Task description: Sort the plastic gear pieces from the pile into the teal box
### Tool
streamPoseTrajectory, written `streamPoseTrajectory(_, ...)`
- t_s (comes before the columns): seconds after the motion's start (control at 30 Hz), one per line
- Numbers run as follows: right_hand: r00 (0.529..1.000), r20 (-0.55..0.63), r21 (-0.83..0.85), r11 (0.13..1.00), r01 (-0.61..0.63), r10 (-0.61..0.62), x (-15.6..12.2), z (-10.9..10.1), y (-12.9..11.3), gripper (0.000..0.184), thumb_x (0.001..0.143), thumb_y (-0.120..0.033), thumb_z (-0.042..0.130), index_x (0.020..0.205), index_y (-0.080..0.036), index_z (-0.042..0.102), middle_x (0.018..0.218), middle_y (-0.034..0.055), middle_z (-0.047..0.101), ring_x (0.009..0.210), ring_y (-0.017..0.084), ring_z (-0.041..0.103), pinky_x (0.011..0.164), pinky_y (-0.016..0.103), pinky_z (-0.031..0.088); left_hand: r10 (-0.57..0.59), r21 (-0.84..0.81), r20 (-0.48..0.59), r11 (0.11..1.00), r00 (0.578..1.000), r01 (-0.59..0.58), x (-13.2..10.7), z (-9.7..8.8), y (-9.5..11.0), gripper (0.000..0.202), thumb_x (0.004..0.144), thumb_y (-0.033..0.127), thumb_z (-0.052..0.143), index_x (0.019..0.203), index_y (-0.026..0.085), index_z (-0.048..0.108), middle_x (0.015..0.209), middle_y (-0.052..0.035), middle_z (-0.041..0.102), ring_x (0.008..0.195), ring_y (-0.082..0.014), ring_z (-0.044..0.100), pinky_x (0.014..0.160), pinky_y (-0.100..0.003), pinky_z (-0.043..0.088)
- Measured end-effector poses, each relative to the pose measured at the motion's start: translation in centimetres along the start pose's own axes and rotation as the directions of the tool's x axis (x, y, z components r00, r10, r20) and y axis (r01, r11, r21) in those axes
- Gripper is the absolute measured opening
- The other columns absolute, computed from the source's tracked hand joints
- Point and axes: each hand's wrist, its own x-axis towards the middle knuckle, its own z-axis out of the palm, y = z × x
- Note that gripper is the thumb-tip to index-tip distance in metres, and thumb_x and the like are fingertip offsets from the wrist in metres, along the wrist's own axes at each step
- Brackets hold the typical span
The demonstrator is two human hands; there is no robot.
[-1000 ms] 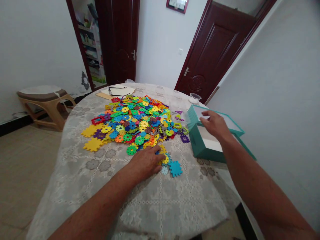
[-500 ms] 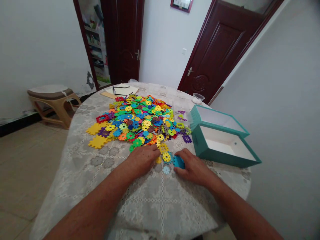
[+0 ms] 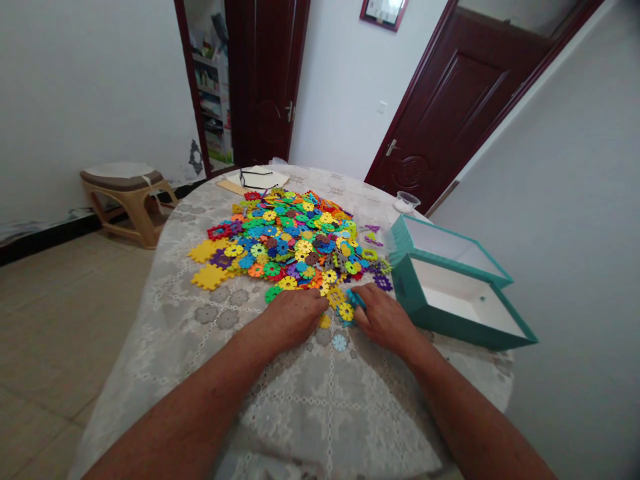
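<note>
Dark red doors (image 3: 267,80) are standing beyond the far edge of the table (image 3: 320,420), and a big pile of plastic pieces (image 3: 295,243) is spreading across its middle. At the pile's near right side, my right hand (image 3: 383,317) is pinching a blue piece (image 3: 356,298) between thumb and fingers, and my palm is hiding too much for me to tell its long axis. My left hand (image 3: 300,313) is resting opposite, fingers curled beside a small yellow piece (image 3: 325,321); I cannot tell whether it is gripping anything. Between my hands a yellow flower piece (image 3: 346,311) is lying, with a pale blue disc (image 3: 340,343) sitting closer to the table's near edge. Rightward of the blue piece, an open box (image 3: 465,327) is pointing its long axis toward the table's right edge, my right hand lying nearer to it
</note>
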Motion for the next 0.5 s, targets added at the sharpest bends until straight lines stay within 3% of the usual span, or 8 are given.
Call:
streamPoseTrajectory(0.17, 0.970, -0.160, -0.018, 0.982, -0.186, 0.181, 0.9, 1.6, 1.4, 0.026, 0.095, -0.019, 0.046, 0.113, -0.018, 0.064, 0.100, 0.0119, 0.071, 0.090, 0.025, 0.066, 0.080, 0.032, 0.046, -0.041, -0.057, -0.014, 0.998, 0.999, 0.040, 0.1, -0.4, 0.2, 0.024, 0.093, 0.020, 0.056, 0.112, 0.024, 0.070, 0.109, -0.0095, 0.073, 0.102, -0.0271, 0.069, 0.082, -0.035, 0.054)
streamPoseTrajectory(0.33, 0.920, -0.257, 0.240, 0.942, -0.236, 0.296, 0.5, 1.7, 2.1, 0.022, 0.097, -0.032, 0.048, 0.102, -0.020, 0.066, 0.083, 0.0058, 0.070, 0.076, 0.023, 0.065, 0.072, 0.031, 0.046, -0.108, -0.150, -0.076, 0.984, 0.991, 0.095, -0.1, -1.2, 0.4, 0.027, 0.096, 0.025, 0.058, 0.121, 0.022, 0.066, 0.117, -0.0101, 0.073, 0.109, -0.0268, 0.068, 0.093, -0.037, 0.052)
streamPoseTrajectory(0.43, 0.926, -0.145, 0.565, 0.798, -0.211, 0.347, 0.1, 1.3, 1.0, 0.025, 0.097, -0.040, 0.050, 0.105, -0.022, 0.065, 0.075, 0.0004, 0.067, 0.066, 0.020, 0.063, 0.064, 0.030, 0.048, -0.153, -0.284, -0.143, 0.953, 0.978, 0.108, -0.1, -1.4, 0.6, 0.033, 0.096, 0.032, 0.062, 0.127, 0.021, 0.064, 0.116, -0.0101, 0.074, 0.107, -0.0261, 0.068, 0.095, -0.038, 0.051)
streamPoseTrajectory(0.5, 0.965, -0.059, 0.715, 0.686, -0.137, 0.254, -0.1, 1.2, -0.3, 0.026, 0.097, -0.043, 0.053, 0.108, -0.022, 0.065, 0.079, 0.0000, 0.068, 0.067, 0.019, 0.063, 0.063, 0.029, 0.050, -0.185, -0.398, -0.167, 0.911, 0.969, 0.106, 0.0, -1.5, 0.8, 0.039, 0.094, 0.036, 0.065, 0.130, 0.022, 0.063, 0.115, -0.0089, 0.075, 0.103, -0.0246, 0.069, 0.092, -0.036, 0.051)
